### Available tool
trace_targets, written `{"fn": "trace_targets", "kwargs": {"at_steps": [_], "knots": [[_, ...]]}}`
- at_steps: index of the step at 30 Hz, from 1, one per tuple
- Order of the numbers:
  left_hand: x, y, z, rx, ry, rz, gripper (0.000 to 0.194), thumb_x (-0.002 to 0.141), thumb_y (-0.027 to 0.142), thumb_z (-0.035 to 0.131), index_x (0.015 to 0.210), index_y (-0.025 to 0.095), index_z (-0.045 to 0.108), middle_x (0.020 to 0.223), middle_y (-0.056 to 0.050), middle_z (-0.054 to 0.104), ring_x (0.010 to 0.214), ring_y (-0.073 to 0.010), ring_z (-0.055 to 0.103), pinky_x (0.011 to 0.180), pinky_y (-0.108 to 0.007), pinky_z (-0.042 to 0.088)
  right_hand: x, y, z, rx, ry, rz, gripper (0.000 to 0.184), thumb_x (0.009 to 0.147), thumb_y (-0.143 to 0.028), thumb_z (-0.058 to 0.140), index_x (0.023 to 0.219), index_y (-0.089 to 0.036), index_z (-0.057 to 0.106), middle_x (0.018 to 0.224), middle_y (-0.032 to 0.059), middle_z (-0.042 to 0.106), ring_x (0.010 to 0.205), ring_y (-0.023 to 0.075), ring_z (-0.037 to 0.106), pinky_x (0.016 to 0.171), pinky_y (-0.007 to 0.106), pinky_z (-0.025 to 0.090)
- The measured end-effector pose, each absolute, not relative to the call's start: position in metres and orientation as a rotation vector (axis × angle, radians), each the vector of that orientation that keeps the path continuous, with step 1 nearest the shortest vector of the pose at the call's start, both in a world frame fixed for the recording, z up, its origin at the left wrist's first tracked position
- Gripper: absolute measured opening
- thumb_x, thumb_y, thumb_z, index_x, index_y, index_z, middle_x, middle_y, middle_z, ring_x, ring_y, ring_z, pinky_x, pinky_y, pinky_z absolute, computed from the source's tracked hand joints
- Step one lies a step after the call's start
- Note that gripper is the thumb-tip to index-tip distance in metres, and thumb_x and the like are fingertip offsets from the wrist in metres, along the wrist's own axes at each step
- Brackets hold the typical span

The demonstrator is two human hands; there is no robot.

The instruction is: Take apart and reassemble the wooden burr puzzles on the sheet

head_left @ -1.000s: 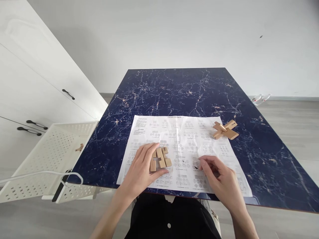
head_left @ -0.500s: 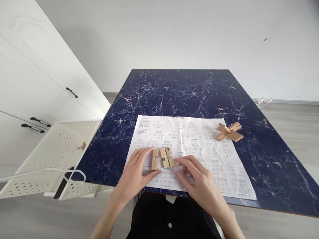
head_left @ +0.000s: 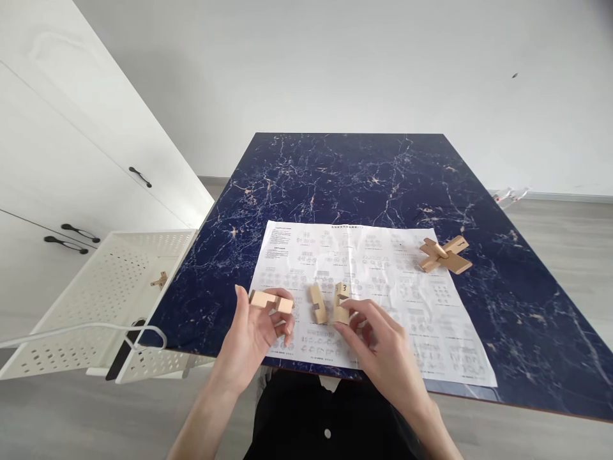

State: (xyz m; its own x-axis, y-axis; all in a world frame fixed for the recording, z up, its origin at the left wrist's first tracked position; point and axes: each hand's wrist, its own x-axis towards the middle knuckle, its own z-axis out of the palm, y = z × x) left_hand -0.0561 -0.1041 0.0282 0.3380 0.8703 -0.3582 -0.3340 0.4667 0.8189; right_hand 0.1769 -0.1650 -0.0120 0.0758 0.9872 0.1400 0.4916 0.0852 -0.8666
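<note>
In the head view my left hand (head_left: 253,332), palm turned up, holds a notched wooden puzzle piece (head_left: 271,301) across its fingers, raised off the paper. My right hand (head_left: 383,338) pinches another notched wooden block marked 3 (head_left: 341,310) between thumb and fingers, upright over the sheet. Between the hands a third notched wooden block (head_left: 317,305) lies on the printed instruction sheet (head_left: 378,255). The sheet carries rows of small diagrams, too faint to read.
An assembled wooden cross puzzle (head_left: 445,254) rests on the sheet's upper right corner. Beneath lies a dark blue marble-patterned table (head_left: 335,179). At the left stand a white perforated basket (head_left: 119,268) with a small wooden piece (head_left: 159,280) inside, a white cable (head_left: 86,327) and white cabinets (head_left: 86,128).
My left hand has lifted its piece off the sheet and rolled palm up. My right hand has closed on the block marked 3 and moved it right, apart from the middle block.
</note>
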Motion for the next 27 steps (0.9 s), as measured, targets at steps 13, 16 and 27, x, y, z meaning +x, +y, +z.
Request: {"fn": "trace_targets", "kwargs": {"at_steps": [13, 16, 27], "knots": [[-0.041, -0.108, 0.033, 0.831, 1.081, 0.802, 0.082, 0.094, 0.093, 0.044, 0.109, 0.019, 0.075, 0.09, -0.003, 0.054, 0.067, -0.0148, 0.037, 0.067, -0.031, 0.042, 0.184, -0.167, 0.005, -1.042, -0.812, 1.564, 0.031, 0.1, -0.051, 0.078, 0.11, -0.026, 0.062, 0.09, 0.0001, 0.065, 0.068, 0.0129, 0.055, 0.063, 0.028, 0.048], [-0.043, -0.108, 0.033, 0.804, 1.03, 0.772, 0.069, 0.101, 0.079, 0.055, 0.131, 0.021, 0.075, 0.105, -0.006, 0.057, 0.079, -0.0179, 0.044, 0.083, -0.035, 0.046, 0.184, -0.166, 0.004, -1.068, -0.838, 1.551, 0.031, 0.103, -0.054, 0.074, 0.107, -0.026, 0.062, 0.078, -0.0025, 0.058, 0.065, 0.0128, 0.049, 0.063, 0.028, 0.047], [-0.049, -0.105, 0.024, 0.637, 0.785, 0.715, 0.054, 0.101, 0.056, 0.068, 0.145, 0.025, 0.074, 0.128, -0.01, 0.064, 0.121, -0.0267, 0.053, 0.11, -0.038, 0.043, 0.189, -0.169, 0.008, -1.065, -0.939, 1.498, 0.028, 0.111, -0.049, 0.061, 0.127, -0.027, 0.066, 0.115, 0.0073, 0.072, 0.076, 0.0165, 0.065, 0.076, 0.037, 0.059]]}}
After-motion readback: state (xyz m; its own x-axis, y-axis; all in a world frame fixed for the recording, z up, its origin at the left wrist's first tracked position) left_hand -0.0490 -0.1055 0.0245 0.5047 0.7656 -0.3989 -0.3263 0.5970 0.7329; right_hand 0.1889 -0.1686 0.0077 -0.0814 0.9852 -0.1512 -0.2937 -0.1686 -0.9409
